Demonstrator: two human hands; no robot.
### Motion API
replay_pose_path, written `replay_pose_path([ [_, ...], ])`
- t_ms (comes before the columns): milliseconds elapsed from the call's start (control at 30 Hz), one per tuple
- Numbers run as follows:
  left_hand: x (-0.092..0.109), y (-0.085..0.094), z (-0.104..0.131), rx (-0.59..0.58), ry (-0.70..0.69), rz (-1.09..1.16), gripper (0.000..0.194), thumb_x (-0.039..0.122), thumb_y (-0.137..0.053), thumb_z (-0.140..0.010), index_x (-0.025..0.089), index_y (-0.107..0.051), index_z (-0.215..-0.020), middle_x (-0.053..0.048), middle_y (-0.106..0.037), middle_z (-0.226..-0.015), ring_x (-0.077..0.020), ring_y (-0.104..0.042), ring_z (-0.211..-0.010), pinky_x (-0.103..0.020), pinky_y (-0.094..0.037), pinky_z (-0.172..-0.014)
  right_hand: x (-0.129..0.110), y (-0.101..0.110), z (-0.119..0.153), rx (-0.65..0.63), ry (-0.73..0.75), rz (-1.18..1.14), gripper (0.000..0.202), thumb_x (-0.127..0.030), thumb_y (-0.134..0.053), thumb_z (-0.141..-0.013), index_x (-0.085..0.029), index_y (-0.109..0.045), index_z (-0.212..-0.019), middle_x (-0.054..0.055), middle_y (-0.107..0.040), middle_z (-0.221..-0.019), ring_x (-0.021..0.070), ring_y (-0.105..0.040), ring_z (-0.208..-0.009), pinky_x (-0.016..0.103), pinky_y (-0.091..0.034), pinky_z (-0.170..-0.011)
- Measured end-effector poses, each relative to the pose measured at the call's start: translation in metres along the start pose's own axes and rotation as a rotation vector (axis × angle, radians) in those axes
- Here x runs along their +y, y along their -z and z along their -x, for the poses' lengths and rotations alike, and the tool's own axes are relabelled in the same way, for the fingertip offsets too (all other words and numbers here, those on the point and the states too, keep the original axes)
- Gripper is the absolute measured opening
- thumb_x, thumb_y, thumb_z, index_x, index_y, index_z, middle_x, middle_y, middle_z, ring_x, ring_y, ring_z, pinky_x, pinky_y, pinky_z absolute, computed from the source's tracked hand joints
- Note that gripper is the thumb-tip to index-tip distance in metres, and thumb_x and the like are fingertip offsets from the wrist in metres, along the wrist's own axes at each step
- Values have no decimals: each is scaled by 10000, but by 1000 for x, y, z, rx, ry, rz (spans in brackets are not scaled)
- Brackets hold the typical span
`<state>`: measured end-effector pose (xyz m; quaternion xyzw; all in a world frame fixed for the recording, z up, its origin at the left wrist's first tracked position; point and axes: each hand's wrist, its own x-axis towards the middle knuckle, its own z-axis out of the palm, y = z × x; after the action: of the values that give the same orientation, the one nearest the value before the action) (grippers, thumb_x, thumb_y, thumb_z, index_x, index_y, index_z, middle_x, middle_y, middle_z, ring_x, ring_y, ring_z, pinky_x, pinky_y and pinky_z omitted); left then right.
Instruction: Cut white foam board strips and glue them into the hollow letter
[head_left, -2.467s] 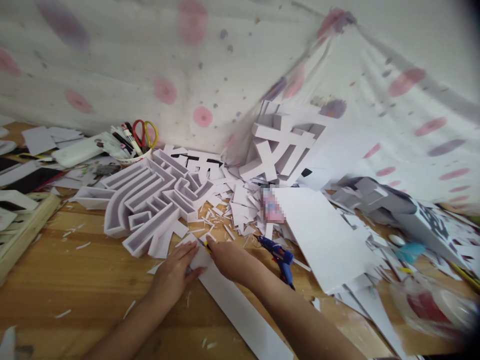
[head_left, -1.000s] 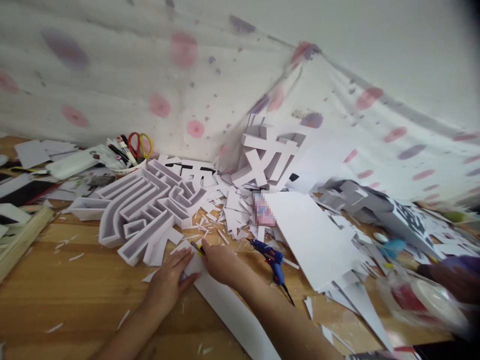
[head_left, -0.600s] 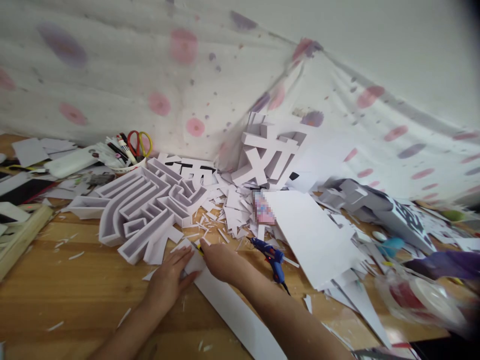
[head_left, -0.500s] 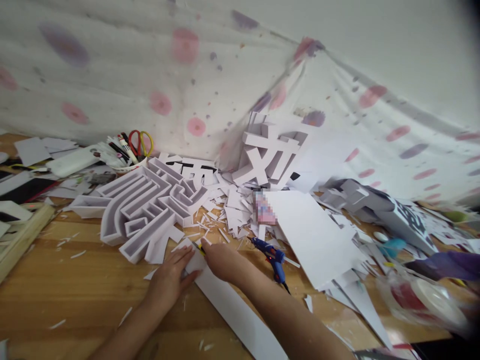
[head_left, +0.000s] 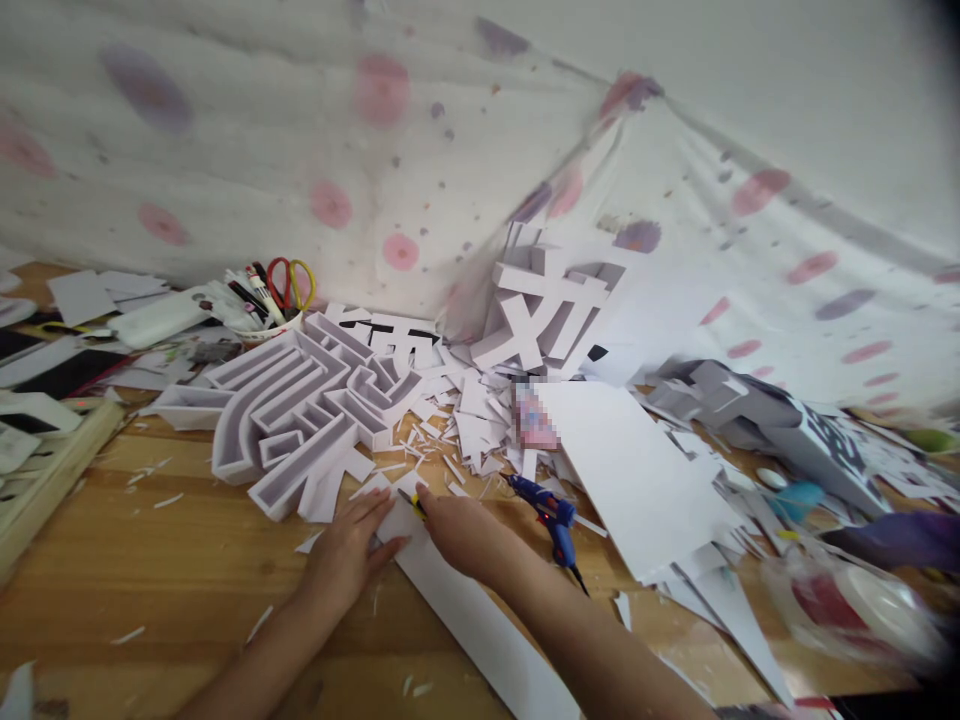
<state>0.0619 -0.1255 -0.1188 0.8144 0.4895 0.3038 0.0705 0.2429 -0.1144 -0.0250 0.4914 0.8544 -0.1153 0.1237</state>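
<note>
My left hand (head_left: 352, 540) lies on the end of a long white board strip (head_left: 472, 625), fingers stretched out and thumb apart. My right hand (head_left: 457, 532) grips a utility knife (head_left: 414, 504) with a yellow and black body. The knife's blade points up and left, over the strip's far end, close to my left fingertips. Whether the blade touches the board cannot be made out. Beyond my hands stands a hollow white letter form (head_left: 300, 410) with thin upright walls. A blue glue gun (head_left: 551, 512) rests on the table to the right of my right hand.
White scraps (head_left: 472, 420) are heaped behind my hands. A large white sheet (head_left: 637, 470) lies at the right, near a plastic-wrapped roll (head_left: 855, 605). Another white letter form (head_left: 551, 300) leans at the back. A cup of pens and scissors (head_left: 266, 300) stands at the back left.
The view has shifted slightly, moving the scene rightward. The knife and my right hand have moved a little right at the strip's end. My left hand stays on the strip.
</note>
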Motion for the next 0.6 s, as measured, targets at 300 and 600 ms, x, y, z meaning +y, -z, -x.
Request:
replay_pose_path([
  [300,-1,1,-1,26,0,14,411,493,-550,-797,187,-668,-1045,-95,-680,-1114,-248,-638,-1018,-394,-524,-889,4,-10,18,4,-59,-59,535,-71,-354,-862,-133,-313,-1392,132,-681,-1024,215,-672,-864,274,-505,-714],
  [600,-1,1,-1,20,13,-4,435,527,-532,-795,199,-669,-1045,-88,-682,-1111,-246,-631,-1031,-388,-520,-893,9,-18,34,-4,-103,-91,534,-167,-405,-885,-192,-306,-1409,102,-703,-969,236,-672,-806,287,-495,-675],
])
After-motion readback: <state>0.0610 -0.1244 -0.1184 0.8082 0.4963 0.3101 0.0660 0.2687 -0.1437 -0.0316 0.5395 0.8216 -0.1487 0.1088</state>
